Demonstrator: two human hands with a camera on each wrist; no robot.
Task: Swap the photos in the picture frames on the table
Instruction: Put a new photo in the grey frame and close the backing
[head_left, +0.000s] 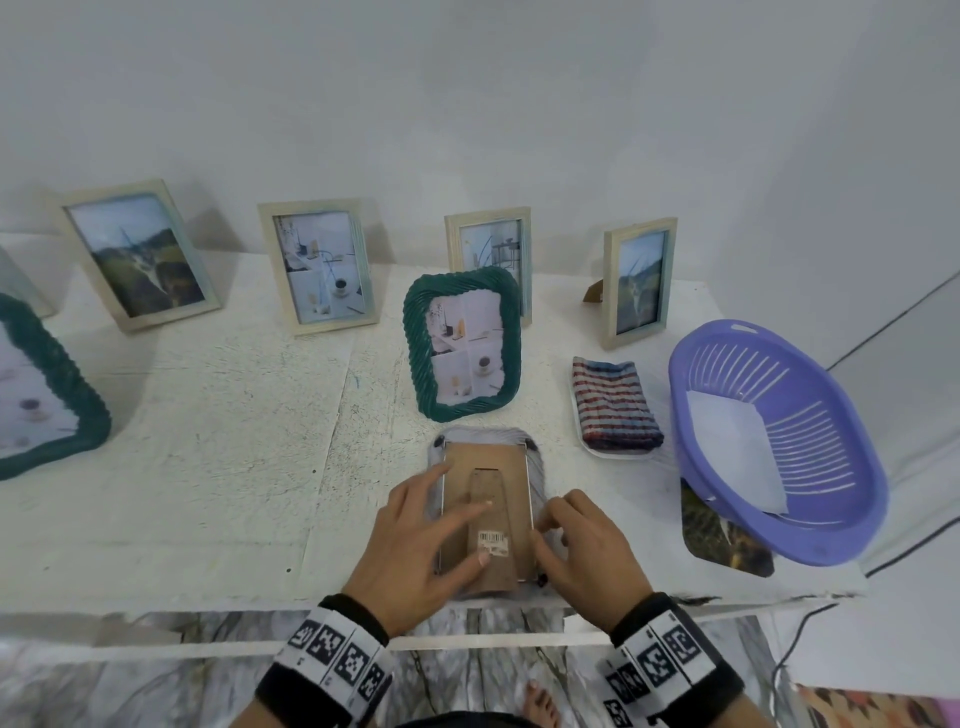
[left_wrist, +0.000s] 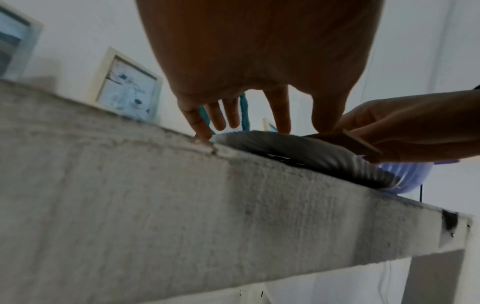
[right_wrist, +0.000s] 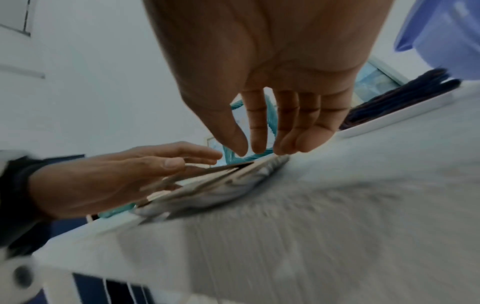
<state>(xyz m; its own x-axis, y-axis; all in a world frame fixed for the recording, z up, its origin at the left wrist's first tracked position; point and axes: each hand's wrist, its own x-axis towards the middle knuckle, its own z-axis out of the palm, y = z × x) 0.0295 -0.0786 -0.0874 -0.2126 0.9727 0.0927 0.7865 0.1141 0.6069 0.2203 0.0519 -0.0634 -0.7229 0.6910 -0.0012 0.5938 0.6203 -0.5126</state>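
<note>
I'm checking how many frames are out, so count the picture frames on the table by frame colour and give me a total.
Pale wood-look, standing: 4
Dark green rope-edged, standing: 2
Grey, face down under both hands: 1
Total: 7. A sliver at the far left edge may be another; cannot tell.

Setting: a domestic room, arranged as a simple recording station. Indicators: a rough, white-painted bench (head_left: 218, 415) stands against a plain white wall (head_left: 467, 104). Household articles lie on it: standing picture frames (head_left: 318, 266), a folded striped cloth (head_left: 615, 405) and a purple plastic colander basket (head_left: 831, 525). The floor (head_left: 104, 680) is marble-patterned, with a bare foot (head_left: 540, 704) on it. A patterned rug edge (head_left: 878, 709) shows at lower right. A dark cable (head_left: 789, 644) hangs beside the bench.
</note>
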